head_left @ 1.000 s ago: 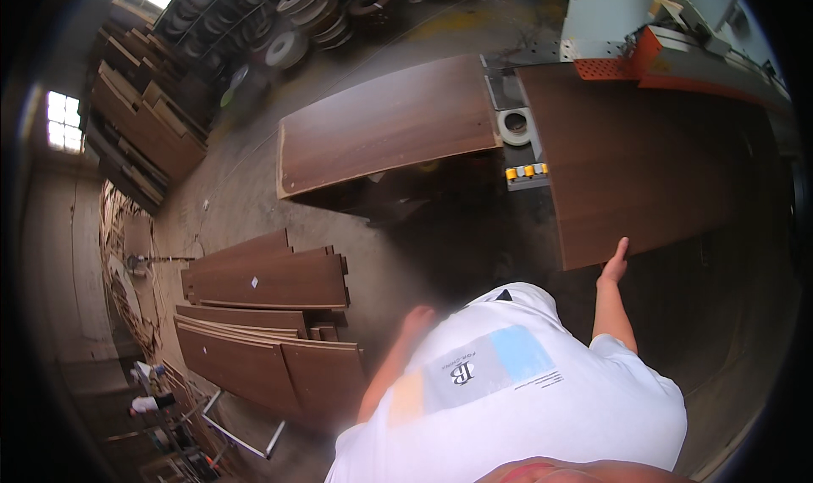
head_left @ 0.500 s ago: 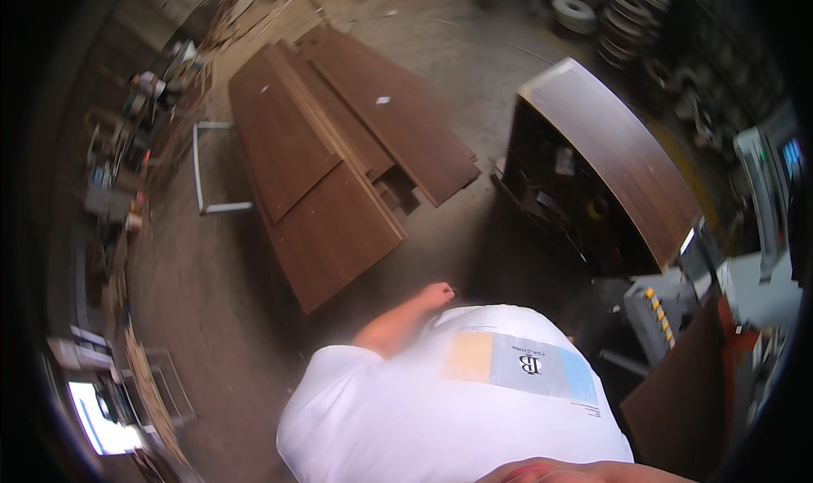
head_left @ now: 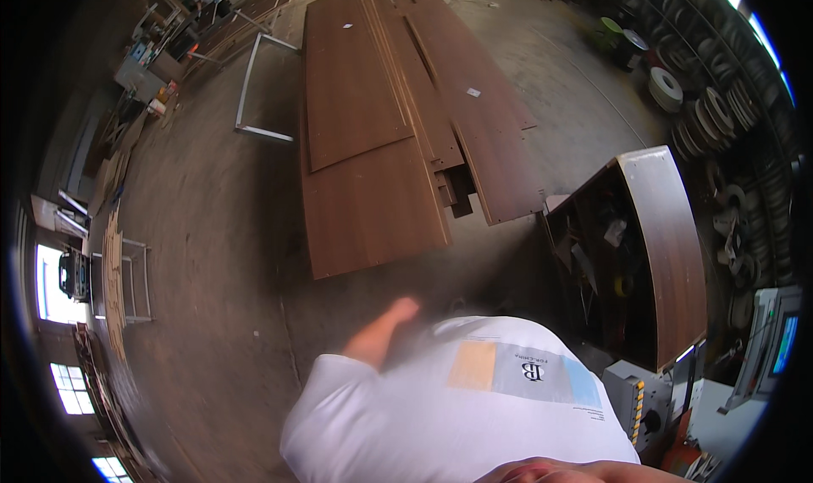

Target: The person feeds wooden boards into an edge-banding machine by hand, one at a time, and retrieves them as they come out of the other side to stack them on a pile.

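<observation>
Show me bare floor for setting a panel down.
The widest bare floor lies between the brown panels and the wood strips at left; another patch lies between the panels and the reels at upper right. Crowded: inside the brown cabinet.

Getting daylight from overexposed windows [head_left: 72, 388] at near left and a glaring window strip [head_left: 749, 17] at far right. Looking dim elsewhere. Throwing soft shadows across the floor [head_left: 220, 246] on the left of the brown boards [head_left: 373, 212]. Shining pale off the far end of the brown cabinet [head_left: 669, 254]. Smearing the left hand [head_left: 403, 310] with blur while showing the boards fairly sharply. Bending straight edges and fading to black toward the rim.
</observation>
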`<state>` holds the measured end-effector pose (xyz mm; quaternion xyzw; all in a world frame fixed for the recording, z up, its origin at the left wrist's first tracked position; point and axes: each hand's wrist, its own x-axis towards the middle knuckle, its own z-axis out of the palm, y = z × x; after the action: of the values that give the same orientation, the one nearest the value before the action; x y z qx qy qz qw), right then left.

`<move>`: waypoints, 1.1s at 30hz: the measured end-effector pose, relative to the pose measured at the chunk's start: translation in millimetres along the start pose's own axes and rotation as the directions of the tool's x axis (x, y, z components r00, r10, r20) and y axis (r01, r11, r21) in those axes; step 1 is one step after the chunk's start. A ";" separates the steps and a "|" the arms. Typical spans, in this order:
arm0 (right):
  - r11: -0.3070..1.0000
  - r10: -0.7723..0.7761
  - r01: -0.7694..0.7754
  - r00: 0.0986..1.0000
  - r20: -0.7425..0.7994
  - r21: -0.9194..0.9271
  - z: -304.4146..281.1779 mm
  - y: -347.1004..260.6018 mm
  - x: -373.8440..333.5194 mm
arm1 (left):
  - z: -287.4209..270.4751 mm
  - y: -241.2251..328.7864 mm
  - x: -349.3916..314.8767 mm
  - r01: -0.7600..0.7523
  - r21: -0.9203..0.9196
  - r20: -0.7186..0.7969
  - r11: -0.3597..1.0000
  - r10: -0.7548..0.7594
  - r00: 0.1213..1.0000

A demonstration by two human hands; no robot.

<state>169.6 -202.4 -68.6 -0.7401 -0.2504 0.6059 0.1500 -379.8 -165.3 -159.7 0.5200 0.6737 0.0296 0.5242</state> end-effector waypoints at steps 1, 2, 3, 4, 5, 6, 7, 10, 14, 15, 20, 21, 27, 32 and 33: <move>0.999 -0.006 0.007 1.000 0.021 -0.042 -0.7 -10.4 10.3 | -1.0 -2.1 3.9 0.038 -0.023 0.012 0.999 -0.038 0.999; 0.997 -0.013 0.016 0.999 0.040 -0.080 -1.2 -19.0 21.1 | -2.7 1.0 3.2 0.077 -0.046 0.027 0.996 -0.076 0.997; 0.992 -0.020 0.027 0.998 0.061 -0.122 -1.4 -26.4 32.1 | -4.9 4.5 1.0 0.117 -0.068 0.043 0.991 -0.114 0.993; 0.986 -0.028 0.042 0.996 0.083 -0.164 -1.8 -34.0 43.8 | -5.1 9.9 0.1 0.091 -0.107 0.019 0.990 -0.089 0.996; 0.976 -0.038 0.058 0.994 0.101 -0.208 -3.6 -40.8 57.2 | -7.3 27.6 -3.1 0.061 -0.147 -0.006 0.987 -0.063 0.998; 0.966 -0.052 0.083 0.990 0.132 -0.243 -4.9 -43.5 73.2 | -9.6 40.6 -6.2 0.038 -0.181 -0.036 0.983 -0.045 0.998; 0.955 -0.069 0.112 0.984 0.161 -0.276 -7.2 -48.0 90.7 | -5.1 47.1 -1.6 0.056 -0.197 -0.046 0.979 -0.066 0.997; 0.921 -0.164 0.249 0.945 0.282 -0.301 -13.1 -42.0 161.5 | 0.9 69.4 6.3 0.067 -0.270 -0.130 0.960 -0.105 0.986; 0.750 -0.178 0.443 0.850 0.496 -0.491 -9.9 -93.2 213.2 | 8.4 86.0 23.7 -0.012 -0.276 -0.336 0.961 -0.085 0.938; 0.845 -0.099 0.299 0.902 0.419 -0.443 5.1 -138.8 192.7 | 8.6 82.5 24.2 0.007 -0.244 -0.380 0.970 -0.102 0.919; 0.833 -0.033 0.195 0.952 0.306 -0.518 24.1 -232.0 185.7 | -38.1 85.8 25.9 0.091 -0.487 -0.284 0.869 -0.256 0.924; 0.893 0.012 0.126 0.953 0.303 -0.432 31.2 -242.0 193.2 | -47.9 79.8 27.8 0.100 -0.594 -0.224 0.798 -0.284 0.932; 0.936 0.061 0.040 0.960 0.272 -0.351 73.9 -301.5 194.8 | -128.5 19.9 74.0 0.226 -0.486 -0.260 0.844 -0.387 0.885; 0.148 -0.219 0.729 0.683 0.696 -0.669 99.0 -299.4 238.0 | -271.1 2.0 150.1 0.235 -0.348 -0.464 0.908 -0.385 0.798; -0.355 -0.112 0.842 0.394 0.912 -0.407 94.1 -298.6 265.0 | -297.4 -7.9 163.9 0.269 -0.337 -0.508 0.902 -0.415 0.755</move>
<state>59.0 184.1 -150.2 -0.1846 -0.9255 0.2642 -0.1990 -589.5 101.3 -141.7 0.2861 0.8739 0.1682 0.3551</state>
